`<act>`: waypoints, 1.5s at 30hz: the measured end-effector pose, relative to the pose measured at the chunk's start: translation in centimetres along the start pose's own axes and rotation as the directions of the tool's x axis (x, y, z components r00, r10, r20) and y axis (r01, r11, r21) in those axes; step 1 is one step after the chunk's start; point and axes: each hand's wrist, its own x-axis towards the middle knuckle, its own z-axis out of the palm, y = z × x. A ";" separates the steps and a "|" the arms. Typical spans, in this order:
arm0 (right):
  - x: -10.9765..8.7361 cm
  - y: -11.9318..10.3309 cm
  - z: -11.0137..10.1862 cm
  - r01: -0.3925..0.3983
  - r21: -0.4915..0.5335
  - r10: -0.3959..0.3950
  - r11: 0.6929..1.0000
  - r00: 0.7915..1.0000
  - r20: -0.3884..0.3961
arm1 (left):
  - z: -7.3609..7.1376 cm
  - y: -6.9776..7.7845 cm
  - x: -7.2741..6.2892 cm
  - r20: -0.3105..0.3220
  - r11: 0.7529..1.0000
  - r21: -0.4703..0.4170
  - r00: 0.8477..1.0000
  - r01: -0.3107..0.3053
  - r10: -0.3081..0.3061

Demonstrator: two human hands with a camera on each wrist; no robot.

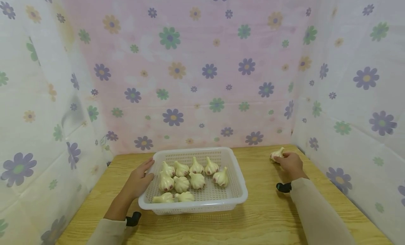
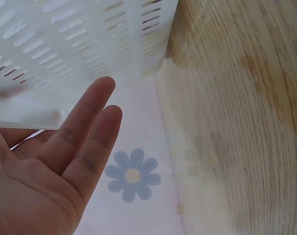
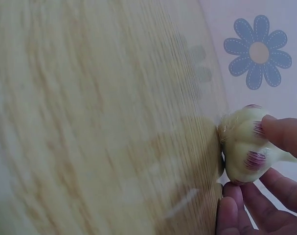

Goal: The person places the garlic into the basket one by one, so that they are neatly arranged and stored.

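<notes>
My right hand (image 1: 290,165) pinches a garlic bulb (image 1: 277,154) at the far right of the table. In the right wrist view, the thumb and fingers lie on either side of the pale, purple-streaked bulb (image 3: 250,147), close against the wood. My left hand (image 1: 138,180) rests at the left rim of a white plastic basket (image 1: 193,204). Its fingers (image 2: 92,105) extend fairly straight along the outside of the slotted wall (image 2: 75,44). Several garlic bulbs (image 1: 197,180) lie in the basket, mostly in its left and middle parts.
The basket stands on a wood-grain table (image 1: 262,206). A flower-printed cloth (image 1: 196,79) hangs behind the table and along both sides. A small black fitting (image 1: 283,187) sits at the right wrist, with another (image 1: 133,219) at the left.
</notes>
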 end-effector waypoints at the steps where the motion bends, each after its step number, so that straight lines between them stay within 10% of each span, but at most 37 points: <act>1: 0.0 0.0 0.0 0.002 0.001 -0.002 1.000 1.000 -0.004 | 0.0 0.0 0.0 0.000 1.000 -0.002 1.000 0.000 0.000; 17: -0.2 -0.4 -0.2 -0.018 0.054 0.017 0.998 1.000 0.024 | -0.1 0.2 0.0 -0.003 1.000 0.023 1.000 0.004 -0.004; 34: -0.5 -4.5 -0.6 0.171 0.133 -0.183 0.976 0.980 0.077 | -0.4 0.4 -0.7 0.046 0.950 -0.213 0.974 0.227 -0.222; 45: -1.6 -8.8 -0.9 0.338 0.091 -0.348 0.937 0.929 0.126 | 0.1 2.3 -1.1 0.015 0.979 -0.083 0.982 0.187 -0.186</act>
